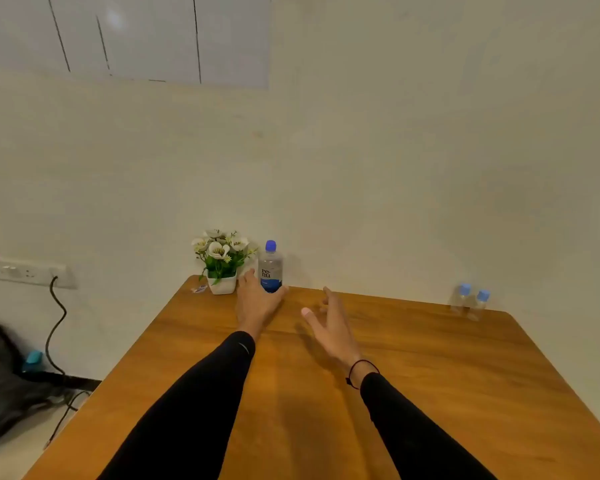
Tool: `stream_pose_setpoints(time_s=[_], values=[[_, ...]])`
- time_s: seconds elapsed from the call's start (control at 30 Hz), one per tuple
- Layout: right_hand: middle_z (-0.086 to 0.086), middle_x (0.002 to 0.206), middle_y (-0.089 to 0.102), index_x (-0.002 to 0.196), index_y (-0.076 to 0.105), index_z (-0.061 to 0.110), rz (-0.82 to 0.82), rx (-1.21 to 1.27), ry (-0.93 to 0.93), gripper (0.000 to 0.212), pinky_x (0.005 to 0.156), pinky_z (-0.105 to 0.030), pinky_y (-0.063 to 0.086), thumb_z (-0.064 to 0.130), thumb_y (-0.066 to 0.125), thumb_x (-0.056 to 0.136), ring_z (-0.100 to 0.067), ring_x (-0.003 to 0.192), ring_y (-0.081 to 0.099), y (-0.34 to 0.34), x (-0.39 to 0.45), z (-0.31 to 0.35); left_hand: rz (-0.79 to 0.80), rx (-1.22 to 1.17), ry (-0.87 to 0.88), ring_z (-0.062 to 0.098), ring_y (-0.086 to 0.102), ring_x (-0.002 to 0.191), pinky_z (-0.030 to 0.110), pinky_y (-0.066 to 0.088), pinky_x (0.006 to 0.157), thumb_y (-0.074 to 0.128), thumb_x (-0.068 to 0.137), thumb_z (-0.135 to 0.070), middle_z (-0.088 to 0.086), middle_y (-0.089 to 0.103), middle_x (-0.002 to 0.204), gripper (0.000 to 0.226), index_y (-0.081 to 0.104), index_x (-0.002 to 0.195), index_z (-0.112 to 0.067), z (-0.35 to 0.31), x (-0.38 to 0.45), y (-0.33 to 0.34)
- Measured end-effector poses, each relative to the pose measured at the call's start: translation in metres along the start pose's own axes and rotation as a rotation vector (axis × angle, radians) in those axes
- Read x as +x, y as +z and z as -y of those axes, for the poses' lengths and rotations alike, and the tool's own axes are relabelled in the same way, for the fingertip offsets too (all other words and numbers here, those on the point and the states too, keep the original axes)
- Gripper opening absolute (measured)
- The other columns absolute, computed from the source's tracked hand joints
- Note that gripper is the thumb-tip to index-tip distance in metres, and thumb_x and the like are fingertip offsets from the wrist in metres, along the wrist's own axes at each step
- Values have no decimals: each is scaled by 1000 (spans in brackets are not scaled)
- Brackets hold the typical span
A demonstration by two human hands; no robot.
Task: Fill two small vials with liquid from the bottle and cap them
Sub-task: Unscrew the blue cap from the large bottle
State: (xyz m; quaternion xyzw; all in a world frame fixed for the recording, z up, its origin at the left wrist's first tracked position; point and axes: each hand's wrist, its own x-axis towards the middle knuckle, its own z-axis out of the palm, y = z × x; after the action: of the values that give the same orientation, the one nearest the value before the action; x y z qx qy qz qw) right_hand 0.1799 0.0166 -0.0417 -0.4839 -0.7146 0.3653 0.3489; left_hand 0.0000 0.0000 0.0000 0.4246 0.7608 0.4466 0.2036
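The left hand [257, 303] grasped the capped bottle [270, 268] beside the plant [222, 261], the right hand [329, 323] hovered with released fingers; a hasty lift could topple the plant.

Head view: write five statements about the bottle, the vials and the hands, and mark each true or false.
1. The clear plastic bottle with a blue cap stands upright beside the white pot of flowers. True.
2. The left hand is around the bottle's base. True.
3. The right hand holds a vial. False: it is open, fingers spread, holding nothing.
4. The two small clear vials are uncapped. False: both wear light blue caps.
5. The vials stand next to the bottle. False: they stand apart, at the far right corner of the wooden table.
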Motion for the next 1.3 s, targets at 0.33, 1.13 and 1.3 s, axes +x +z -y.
stream_pose_setpoints(time_s=[0.33,1.13,1.3], values=[[-2,163,38,166,21,30,4,78,34,87,100,-28,47,56,66,97,-16,138,51,5,3,-7,61,-35,15,36,55,144,50,49,119,78,98,-28,16,57,155,72,40,156,-8,10,31,10],[3,154,46,163,25,29,21,135,-22,89,97,-21,49,39,79,93,-14,136,52,20,-24,-19,180,106,220,15,69,122,29,59,94,79,92,-50,-1,68,143,73,46,152,-26,55,-65,14],[24,141,50,152,36,40,59,175,-57,74,88,-7,49,37,80,92,5,128,52,16,-45,-9,215,86,252,-3,62,102,10,45,77,78,93,-46,-7,71,136,66,49,149,-27,52,-93,9]])
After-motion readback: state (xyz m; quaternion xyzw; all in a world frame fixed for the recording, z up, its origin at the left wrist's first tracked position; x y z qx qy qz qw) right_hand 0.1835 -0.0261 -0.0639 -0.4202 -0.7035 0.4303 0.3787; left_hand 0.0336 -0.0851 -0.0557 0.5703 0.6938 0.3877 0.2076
